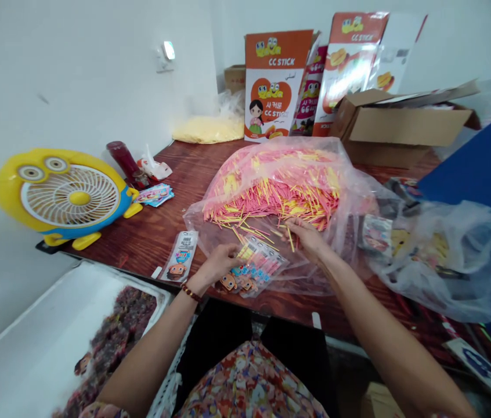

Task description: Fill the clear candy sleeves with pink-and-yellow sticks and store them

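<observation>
Sticks point(267, 200) fill a bag point(350, 241); fingers of the right hand point(305, 235) pinch a yellow one, those of the left hand point(217, 264), packets point(257, 274) near the front edge of the table point(139, 247).

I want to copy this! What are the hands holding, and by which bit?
Left hand: clear printed packets, by their left side. Right hand: seemingly a yellow stick, near its upper end.
</observation>
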The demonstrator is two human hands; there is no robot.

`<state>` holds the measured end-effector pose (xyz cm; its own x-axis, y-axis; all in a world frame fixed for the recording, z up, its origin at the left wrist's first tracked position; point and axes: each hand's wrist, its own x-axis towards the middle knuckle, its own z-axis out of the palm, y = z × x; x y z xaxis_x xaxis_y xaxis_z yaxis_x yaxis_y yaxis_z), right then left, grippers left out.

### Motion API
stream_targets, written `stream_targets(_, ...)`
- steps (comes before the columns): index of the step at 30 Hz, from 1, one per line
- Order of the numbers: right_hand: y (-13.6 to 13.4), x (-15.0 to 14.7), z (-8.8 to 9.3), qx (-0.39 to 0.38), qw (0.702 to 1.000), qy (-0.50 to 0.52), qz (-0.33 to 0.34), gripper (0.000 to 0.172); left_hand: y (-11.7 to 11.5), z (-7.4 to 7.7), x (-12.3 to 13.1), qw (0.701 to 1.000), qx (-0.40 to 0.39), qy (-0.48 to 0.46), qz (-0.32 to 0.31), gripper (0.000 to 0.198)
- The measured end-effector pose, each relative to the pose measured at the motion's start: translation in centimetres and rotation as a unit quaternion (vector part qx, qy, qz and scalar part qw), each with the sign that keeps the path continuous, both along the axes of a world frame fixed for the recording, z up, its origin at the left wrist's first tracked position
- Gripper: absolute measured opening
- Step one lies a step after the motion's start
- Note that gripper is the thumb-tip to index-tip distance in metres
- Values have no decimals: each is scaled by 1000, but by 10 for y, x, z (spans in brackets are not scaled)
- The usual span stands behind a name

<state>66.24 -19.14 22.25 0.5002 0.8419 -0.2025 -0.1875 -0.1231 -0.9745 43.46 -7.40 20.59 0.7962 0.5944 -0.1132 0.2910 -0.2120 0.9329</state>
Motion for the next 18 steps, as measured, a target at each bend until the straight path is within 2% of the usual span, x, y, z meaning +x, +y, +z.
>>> stream_targets(2, -1, 0, -12, -15, 1000, 5, 4, 29, 1, -8, 10, 993, 81, 64, -49, 22)
stream_targets(4, -3, 0, -24, -35, 999, -11, 4, 27, 0, -13, 19, 979, 154, 117, -71, 17)
stream_targets(7, -8, 4, -42, -64, 996, -61, 11, 24, -4, -17, 22, 960, 237, 139, -58, 31)
stream_targets(10, -9, 21, -49, -64, 978, -199, 15, 28, -5, -19, 13, 948, 294, 119, -29, 43)
stream_targets(12, -7, 41, -45, -81, 944, -319, 17, 29, 2, -20, 0, 951, 296, 90, 10, 39)
stream_targets(14, -2, 65, -35, -135, 894, -428, 17, 23, 16, -20, -19, 952, 288, 69, 77, 34)
stream_targets(16, 5, 88, -25, -203, 822, -532, 15, 17, 35, -22, -43, 934, 313, 71, 158, 33)
stream_targets(18, 13, 106, -18, -258, 739, -621, 33, 23, 53, -24, -66, 899, 365, 117, 212, 35)
